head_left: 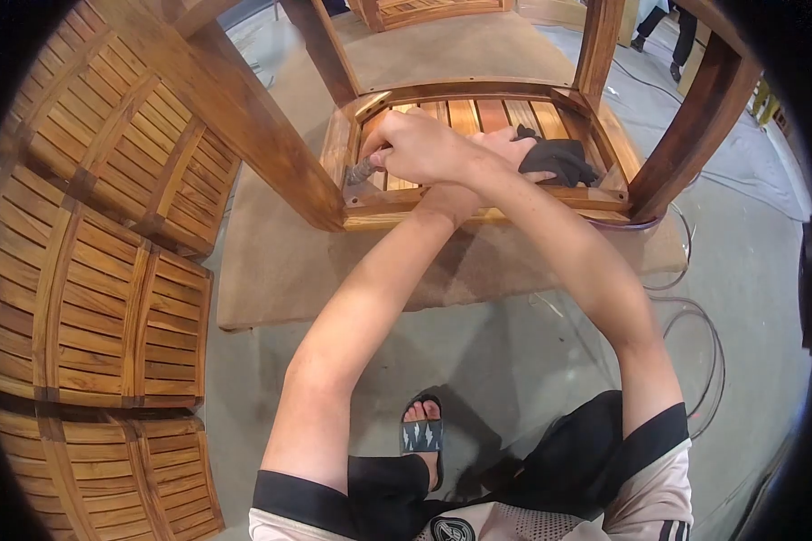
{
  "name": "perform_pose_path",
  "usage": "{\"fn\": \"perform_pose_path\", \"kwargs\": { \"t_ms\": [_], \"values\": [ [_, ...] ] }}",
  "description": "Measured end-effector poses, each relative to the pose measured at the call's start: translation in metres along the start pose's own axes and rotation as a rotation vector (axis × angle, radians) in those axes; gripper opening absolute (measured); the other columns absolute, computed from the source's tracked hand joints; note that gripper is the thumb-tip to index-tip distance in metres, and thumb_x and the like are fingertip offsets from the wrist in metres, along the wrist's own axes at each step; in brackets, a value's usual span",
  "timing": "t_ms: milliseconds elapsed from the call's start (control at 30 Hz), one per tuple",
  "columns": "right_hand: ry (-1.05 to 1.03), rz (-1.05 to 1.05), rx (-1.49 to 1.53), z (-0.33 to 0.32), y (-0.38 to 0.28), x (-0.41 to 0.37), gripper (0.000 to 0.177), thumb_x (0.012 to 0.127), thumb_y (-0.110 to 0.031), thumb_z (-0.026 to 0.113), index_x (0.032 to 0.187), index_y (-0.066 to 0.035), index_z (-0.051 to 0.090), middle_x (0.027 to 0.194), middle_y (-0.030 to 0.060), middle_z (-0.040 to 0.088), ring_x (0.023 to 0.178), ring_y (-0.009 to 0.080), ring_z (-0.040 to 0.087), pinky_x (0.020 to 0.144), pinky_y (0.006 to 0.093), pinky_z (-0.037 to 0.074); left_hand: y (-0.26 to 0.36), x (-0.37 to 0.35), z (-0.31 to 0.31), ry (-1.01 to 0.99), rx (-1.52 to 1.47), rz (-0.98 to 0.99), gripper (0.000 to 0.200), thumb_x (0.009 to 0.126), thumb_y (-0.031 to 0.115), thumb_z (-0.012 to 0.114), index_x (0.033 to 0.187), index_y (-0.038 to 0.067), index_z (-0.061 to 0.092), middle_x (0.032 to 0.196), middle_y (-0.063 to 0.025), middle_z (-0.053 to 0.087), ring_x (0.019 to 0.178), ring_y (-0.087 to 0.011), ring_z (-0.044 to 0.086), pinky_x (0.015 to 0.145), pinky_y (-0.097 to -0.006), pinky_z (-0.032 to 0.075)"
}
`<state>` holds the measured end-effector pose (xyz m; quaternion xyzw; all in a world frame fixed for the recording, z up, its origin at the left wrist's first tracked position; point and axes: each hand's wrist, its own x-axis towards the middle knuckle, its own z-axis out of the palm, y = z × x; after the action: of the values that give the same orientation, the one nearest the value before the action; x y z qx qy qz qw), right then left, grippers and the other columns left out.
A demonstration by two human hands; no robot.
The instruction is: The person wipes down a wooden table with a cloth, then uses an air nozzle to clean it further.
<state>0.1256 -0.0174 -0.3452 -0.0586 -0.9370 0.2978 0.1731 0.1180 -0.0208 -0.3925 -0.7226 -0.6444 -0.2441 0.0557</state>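
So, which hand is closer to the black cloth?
The left hand: it's right at the black cloth, touching it. The right hand is farther off, reaching across the other arm, toward the chair's opposite side.

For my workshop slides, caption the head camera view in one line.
Arms crossed over an upturned, slatted wooden seat, right hand gripping something greyish, left hand at a black cloth.
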Motion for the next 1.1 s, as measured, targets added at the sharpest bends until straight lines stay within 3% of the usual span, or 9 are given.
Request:
{"fn": "perform_pose_path", "kwargs": {
  "t_ms": [500, 600, 633, 700, 767, 800, 867, 933, 1100],
  "values": [
    [0.007, -0.006, 0.003, 0.005, 0.003, 0.005, 0.023, 0.083, -0.013, 0.061, 0.101, -0.002, 0.071, 0.095, 0.0199, 0.069, 0.094, 0.0326, 0.066, 0.086, 0.0410, 0.050, -0.004, -0.003, 0.004, 0.050, 0.054, 0.057, 0.043, 0.085, 0.056, 0.058, 0.099, 0.016, 0.064, 0.090, -0.0074, 0.063, 0.087, -0.0253, 0.064, 0.071, -0.0398, 0.052],
    [0.101, 0.057, -0.098, -0.005, -0.008, 0.003, 0.024, 0.083, -0.015, 0.061, 0.103, -0.002, 0.069, 0.096, 0.0199, 0.068, 0.094, 0.0360, 0.064, 0.084, 0.0443, 0.050, -0.043, -0.002, 0.021, -0.244, 0.076, -0.012, 0.041, 0.090, 0.049, 0.056, 0.107, 0.012, 0.061, 0.100, -0.0102, 0.060, 0.091, -0.0276, 0.061, 0.085, -0.0396, 0.049],
    [0.256, -0.251, -0.245, -0.008, -0.001, -0.004, 0.025, 0.083, -0.014, 0.061, 0.103, -0.001, 0.067, 0.092, 0.0204, 0.067, 0.090, 0.0395, 0.063, 0.081, 0.0482, 0.050, -0.067, -0.012, 0.035, -0.078, 0.176, 0.005, 0.039, 0.092, 0.045, 0.056, 0.110, 0.011, 0.060, 0.105, -0.0109, 0.058, 0.099, -0.0272, 0.056, 0.090, -0.0401, 0.045],
    [0.335, -0.094, -0.199, -0.034, -0.028, -0.014, 0.025, 0.082, -0.009, 0.060, 0.106, -0.003, 0.067, 0.091, 0.0233, 0.065, 0.087, 0.0430, 0.061, 0.079, 0.0517, 0.049, -0.028, -0.033, -0.040, 0.150, 0.094, -0.134, 0.038, 0.092, 0.035, 0.058, 0.120, 0.010, 0.055, 0.125, -0.0127, 0.051, 0.119, -0.0279, 0.042, 0.102, -0.0423, 0.033],
    [0.354, -0.127, -0.201, -0.059, -0.044, -0.021, 0.033, 0.080, -0.007, 0.057, 0.113, -0.005, 0.063, 0.088, 0.0241, 0.065, 0.082, 0.0439, 0.062, 0.076, 0.0511, 0.050, -0.071, -0.042, -0.049, 0.175, 0.049, 0.007, 0.030, 0.087, 0.026, 0.061, 0.111, 0.007, 0.059, 0.110, -0.0146, 0.059, 0.108, -0.0325, 0.053, 0.092, -0.0461, 0.041],
    [0.411, -0.130, -0.089, -0.067, -0.061, -0.034, 0.021, 0.077, -0.011, 0.060, 0.094, -0.001, 0.065, 0.080, 0.0279, 0.064, 0.081, 0.0447, 0.064, 0.072, 0.0523, 0.051, -0.083, -0.054, -0.061, 0.271, -0.025, 0.031, 0.024, 0.085, 0.023, 0.061, 0.102, 0.007, 0.063, 0.096, -0.0141, 0.065, 0.098, -0.0339, 0.060, 0.086, -0.0478, 0.044],
    [0.317, -0.083, -0.178, -0.082, -0.077, -0.044, 0.033, 0.079, -0.007, 0.055, 0.112, -0.004, 0.063, 0.087, 0.0274, 0.065, 0.082, 0.0437, 0.063, 0.075, 0.0511, 0.050, -0.107, -0.067, -0.061, 0.230, 0.318, -0.207, 0.019, 0.085, 0.027, 0.060, 0.093, 0.010, 0.064, 0.084, -0.0111, 0.067, 0.084, -0.0326, 0.065, 0.074, -0.0466, 0.049],
    [0.272, -0.118, -0.167, -0.083, -0.081, -0.050, 0.032, 0.079, -0.007, 0.055, 0.109, -0.001, 0.063, 0.084, 0.0292, 0.064, 0.081, 0.0443, 0.063, 0.074, 0.0515, 0.050, -0.136, -0.089, -0.042, 0.164, 0.679, -0.284, 0.020, 0.087, 0.030, 0.057, 0.091, 0.012, 0.064, 0.081, -0.0093, 0.067, 0.078, -0.0301, 0.066, 0.067, -0.0440, 0.052],
    [0.150, -0.135, -0.143, -0.077, -0.089, -0.060, 0.023, 0.076, -0.005, 0.053, 0.093, 0.006, 0.064, 0.077, 0.0314, 0.062, 0.077, 0.0462, 0.063, 0.069, 0.0514, 0.050, -0.118, -0.083, -0.030, 0.141, 0.648, -0.328, 0.020, 0.087, 0.029, 0.057, 0.092, 0.011, 0.064, 0.082, -0.0093, 0.067, 0.079, -0.0297, 0.066, 0.067, -0.0438, 0.052]
  ]
}}
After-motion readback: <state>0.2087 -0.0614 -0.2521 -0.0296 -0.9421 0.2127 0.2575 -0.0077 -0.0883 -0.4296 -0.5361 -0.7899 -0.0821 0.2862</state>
